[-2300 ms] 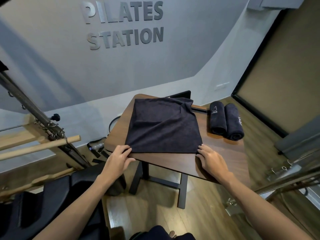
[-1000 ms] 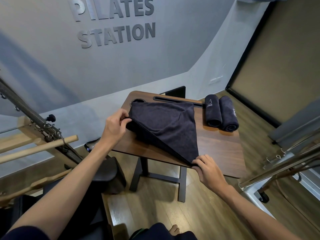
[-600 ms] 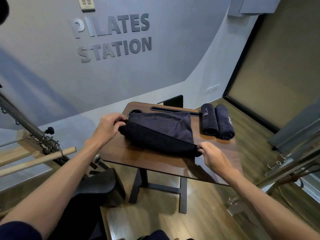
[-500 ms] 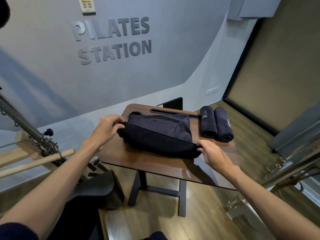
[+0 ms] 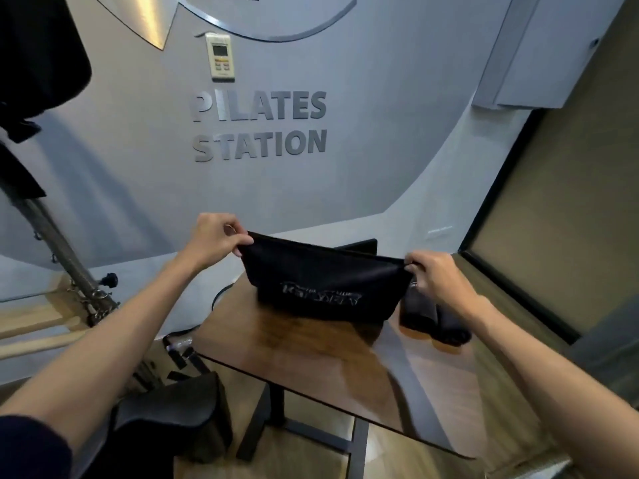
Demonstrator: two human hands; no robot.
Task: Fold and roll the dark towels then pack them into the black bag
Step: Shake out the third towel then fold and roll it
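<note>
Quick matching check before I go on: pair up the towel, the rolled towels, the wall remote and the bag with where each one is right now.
Things:
1. towel
2. rolled towels
3. wall remote
4. bag

Places:
A. on the floor left of the table
B. above the lettering
C. held up between left hand and right hand
D. lying on the table's right side

Pairs: 1-C, 2-D, 3-B, 4-A

A wooden table [image 5: 311, 357] stands on a plank floor [image 5: 311, 458]. A white controller [image 5: 220, 57] hangs above grey wall lettering [image 5: 259, 126].
</note>
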